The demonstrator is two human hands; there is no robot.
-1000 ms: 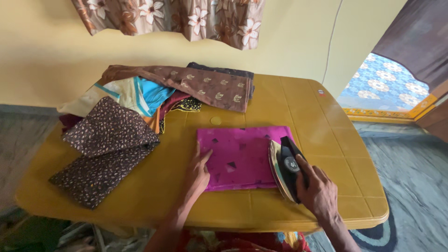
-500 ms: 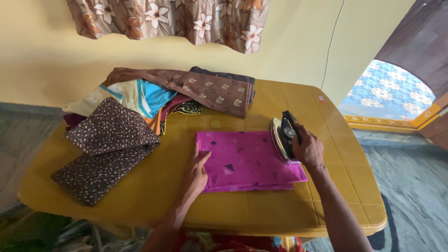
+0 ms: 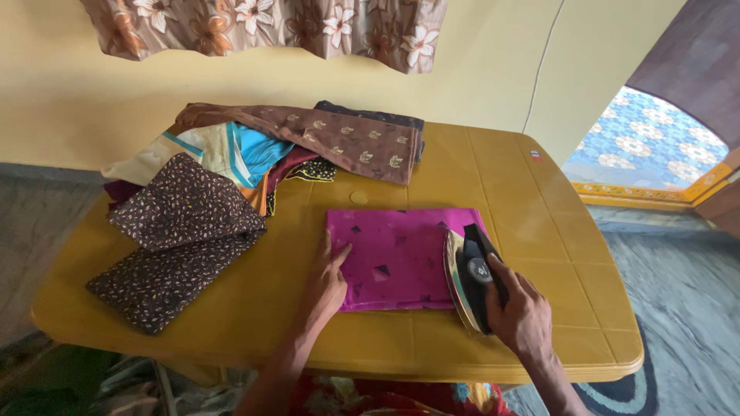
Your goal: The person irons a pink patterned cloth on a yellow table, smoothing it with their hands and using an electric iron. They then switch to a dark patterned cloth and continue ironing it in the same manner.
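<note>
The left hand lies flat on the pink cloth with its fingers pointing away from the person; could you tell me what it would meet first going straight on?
Probably the folded brown patterned cloth at the table's far side.

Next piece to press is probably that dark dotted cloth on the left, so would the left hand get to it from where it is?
Probably yes. The left hand lies flat on the pink cloth, and only bare table separates it from the dark dotted cloth. The right hand grips the iron.

Bare forearms, no sleeves; red patterned garment (image 3: 385, 400).
</note>
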